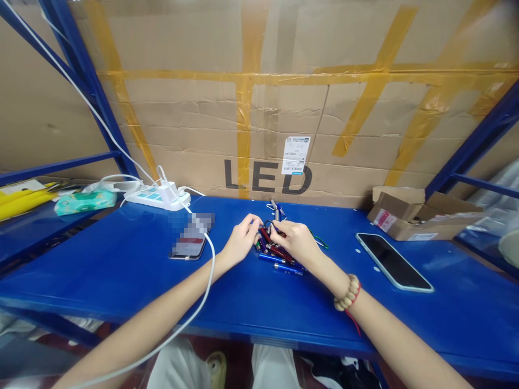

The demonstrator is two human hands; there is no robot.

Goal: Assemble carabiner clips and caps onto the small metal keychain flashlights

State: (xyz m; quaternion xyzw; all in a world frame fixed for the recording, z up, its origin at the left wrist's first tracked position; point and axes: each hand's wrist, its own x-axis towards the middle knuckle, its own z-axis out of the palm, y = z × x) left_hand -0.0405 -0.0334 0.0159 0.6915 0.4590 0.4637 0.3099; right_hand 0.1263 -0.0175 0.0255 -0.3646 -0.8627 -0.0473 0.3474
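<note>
A small heap of slim metal flashlights in blue, red and purple lies on the blue table in front of me; one blue flashlight (288, 269) is at its near edge. Over the heap, my right hand (298, 243) is closed, thumb and forefinger pinching a small black carabiner clip (267, 223). My left hand (242, 239) is at the left side of the heap, fingers curled together close to the clip. Whatever its fingertips hold is too small to make out. A green carabiner (321, 242) shows behind my right hand, and a silver clip (271, 206) lies at the far side.
A phone (189, 240) lies left, crossed by a white cable (211, 270) that hangs over my left forearm. Behind it is a white power strip (156, 197). Another phone (393, 262) and an opened cardboard box (409, 216) are right. A large carton (194, 119) walls the back.
</note>
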